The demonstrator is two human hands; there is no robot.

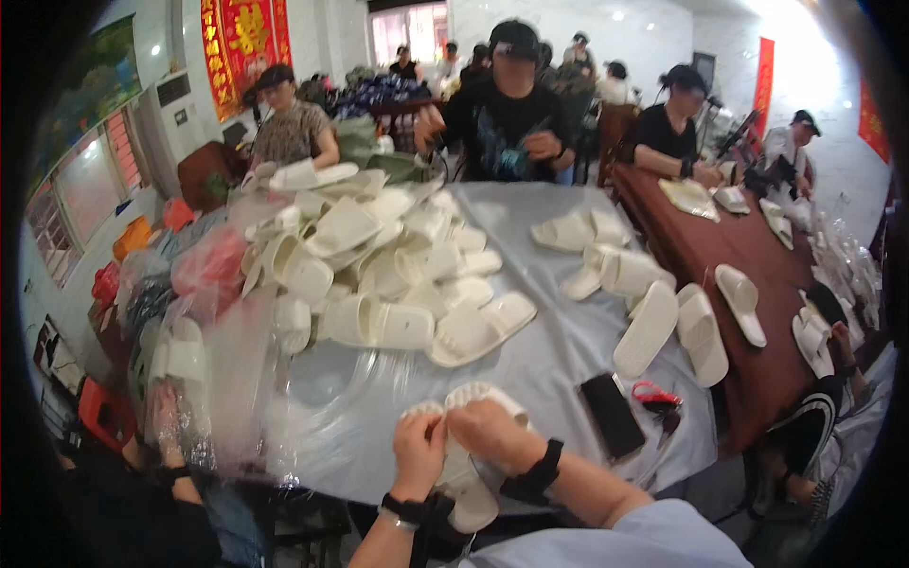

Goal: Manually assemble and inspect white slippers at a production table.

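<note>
Both my hands work close together at the near edge of the table. My left hand (419, 456) is closed, its fingertips pinched together. Beside it my right hand (492, 435) is curled shut, knuckles up. What lies between the fingers is too small or hidden to make out. Under and around them is a pair of cream slide slippers (472, 508); one sole shows below my hands and the front ends show just past them. Beyond lies a big heap of the same slippers (379, 322).
Several slippers (647, 328) lie at the right of the grey-covered table (530, 417). A black phone (612, 415) and red-handled scissors (653, 394) are near my right arm. Clear plastic bags (227, 379) cover the left, by a co-worker's hand (166, 417). Other people sit around.
</note>
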